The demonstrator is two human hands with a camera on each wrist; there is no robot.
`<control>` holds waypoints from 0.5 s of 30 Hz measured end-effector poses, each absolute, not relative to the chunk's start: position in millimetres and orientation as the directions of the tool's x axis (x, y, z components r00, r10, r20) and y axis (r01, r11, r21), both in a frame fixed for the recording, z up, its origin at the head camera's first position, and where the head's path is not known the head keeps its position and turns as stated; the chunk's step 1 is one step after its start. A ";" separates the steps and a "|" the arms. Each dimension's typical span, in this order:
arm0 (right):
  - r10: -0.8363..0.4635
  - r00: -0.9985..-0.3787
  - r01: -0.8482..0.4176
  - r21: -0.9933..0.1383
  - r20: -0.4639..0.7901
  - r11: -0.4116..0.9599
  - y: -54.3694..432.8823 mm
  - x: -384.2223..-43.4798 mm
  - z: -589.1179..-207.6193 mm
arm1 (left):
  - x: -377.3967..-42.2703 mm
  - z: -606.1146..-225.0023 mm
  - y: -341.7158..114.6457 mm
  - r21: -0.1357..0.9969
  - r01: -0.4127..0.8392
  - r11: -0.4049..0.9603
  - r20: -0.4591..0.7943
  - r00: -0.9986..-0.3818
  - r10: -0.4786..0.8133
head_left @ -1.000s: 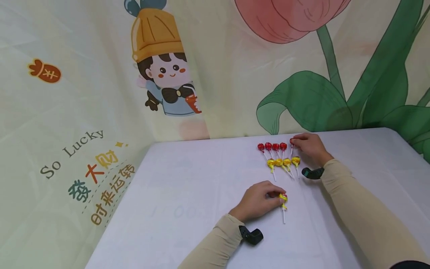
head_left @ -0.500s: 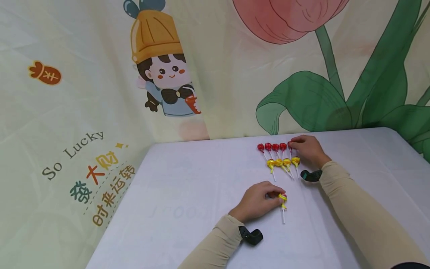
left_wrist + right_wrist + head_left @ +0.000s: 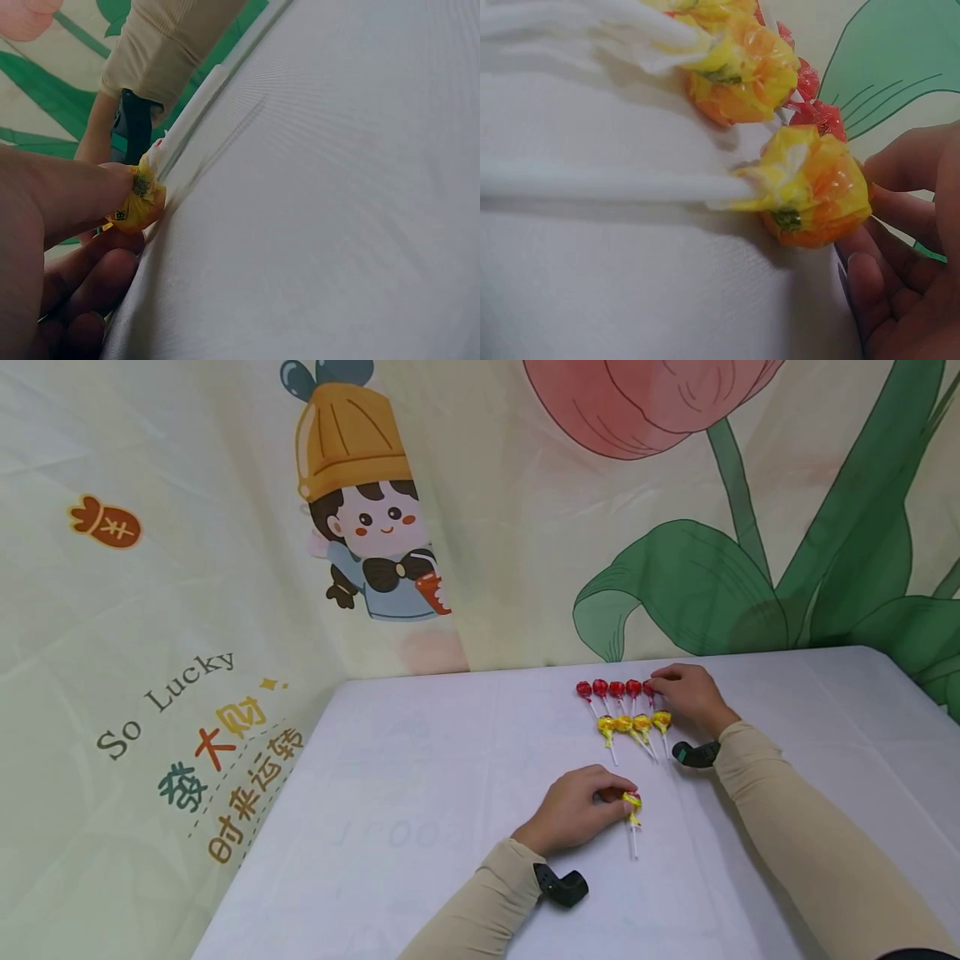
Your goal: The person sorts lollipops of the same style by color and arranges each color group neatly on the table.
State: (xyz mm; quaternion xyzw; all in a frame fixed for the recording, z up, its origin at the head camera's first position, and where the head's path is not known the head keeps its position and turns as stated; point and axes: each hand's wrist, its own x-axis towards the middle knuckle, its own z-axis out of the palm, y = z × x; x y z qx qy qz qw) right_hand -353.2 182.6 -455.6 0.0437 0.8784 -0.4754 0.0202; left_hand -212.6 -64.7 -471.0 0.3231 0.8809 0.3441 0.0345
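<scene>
Toward the front of the table, my left hand (image 3: 576, 808) pinches a yellow-wrapped lollipop (image 3: 632, 802) by its head, its white stick pointing toward me. The left wrist view shows this yellow lollipop (image 3: 139, 202) between thumb and fingers. At the back, my right hand (image 3: 693, 695) holds a red lollipop (image 3: 649, 688) at the right end of a row of red lollipops (image 3: 617, 689). A row of yellow lollipops (image 3: 623, 724) lies just in front of the red ones. In the right wrist view, a yellow lollipop (image 3: 821, 187) partly hides the right fingertips.
The lollipops lie on a table with a white cloth (image 3: 435, 760). Behind it hangs a printed backdrop (image 3: 510, 568) with a cartoon child, a flower and lettering. Both wrists carry black cameras, the left wrist camera (image 3: 561, 885) close to the cloth.
My right hand has shifted slightly left and toward me, bringing the red lollipop down beside the others in its row. The left hand stays in place with the yellow lollipop.
</scene>
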 end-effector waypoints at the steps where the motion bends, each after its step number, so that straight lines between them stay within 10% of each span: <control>1: 0.060 -0.995 0.097 -0.835 -0.077 0.542 182.7 -352.8 -455.7 | -212.6 -470.7 -64.7 0.635 0.539 0.554 0.157 -0.792 0.591; 15: 0.081 -0.995 0.092 -0.845 -0.058 0.526 189.9 -351.4 -461.4 | -218.6 -475.3 -69.4 0.760 0.490 0.427 0.215 -0.810 0.546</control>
